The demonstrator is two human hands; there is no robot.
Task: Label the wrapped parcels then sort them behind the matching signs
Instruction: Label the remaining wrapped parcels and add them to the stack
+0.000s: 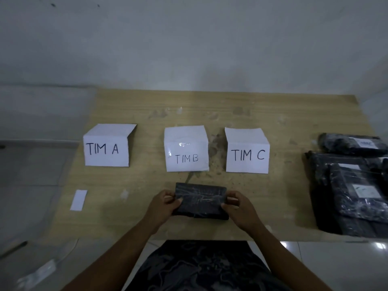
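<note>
On the pale wooden tabletop (147,181), both hands' fingers (172,199) pinch the short ends of a flat black plastic-wrapped parcel (200,200), seemingly light and slippery.

I see a black parcel (201,201) with pale crease lines, white signs (106,151) lettered in black, a light wood-grain table (294,122) and a white paper slip (78,200).
</note>
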